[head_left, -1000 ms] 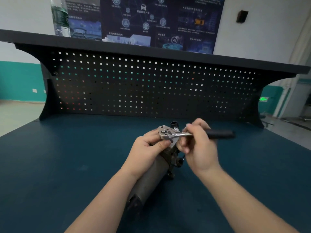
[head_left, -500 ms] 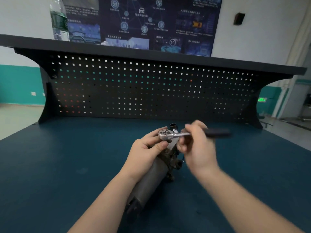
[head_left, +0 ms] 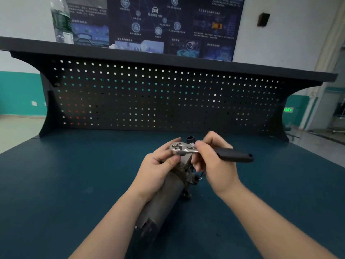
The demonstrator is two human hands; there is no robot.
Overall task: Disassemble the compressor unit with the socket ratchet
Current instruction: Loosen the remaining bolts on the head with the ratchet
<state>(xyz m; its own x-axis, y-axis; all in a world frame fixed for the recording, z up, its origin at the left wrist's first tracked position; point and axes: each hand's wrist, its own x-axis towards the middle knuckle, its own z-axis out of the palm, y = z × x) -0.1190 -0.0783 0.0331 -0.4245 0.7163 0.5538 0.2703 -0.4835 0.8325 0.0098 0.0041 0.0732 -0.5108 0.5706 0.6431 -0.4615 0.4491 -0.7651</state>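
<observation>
Disassembly looks barely begun: the compressor unit (head_left: 164, 195) stands whole, propped near the table's (head_left: 56, 184) middle. Left hand (head_left: 156, 169) fingers curl round its top; right hand (head_left: 214, 165) fingers wrap the socket ratchet (head_left: 186, 149) seated there. No loosened parts show.

1. The compressor unit (head_left: 164, 195) lies on the workbench top (head_left: 56, 184), near the middle, its long body running from the near edge up and away toward the pegboard (head_left: 158, 98).
2. The left hand (head_left: 155, 171) wraps the unit's far end from the left; the right hand (head_left: 214, 165) sits just right of that end.
3. The socket ratchet (head_left: 205, 151) lies across the top of the unit's far end, its head to the left above the left thumb, its handle sticking out to the right past the right hand.
4. The pegboard stands upright behind the benchtop, with a shelf (head_left: 168, 58) along its top.
5. A water bottle (head_left: 61, 21) stands on the shelf at far left (only partly in view); a wall poster (head_left: 155, 25) hangs behind the shelf.
</observation>
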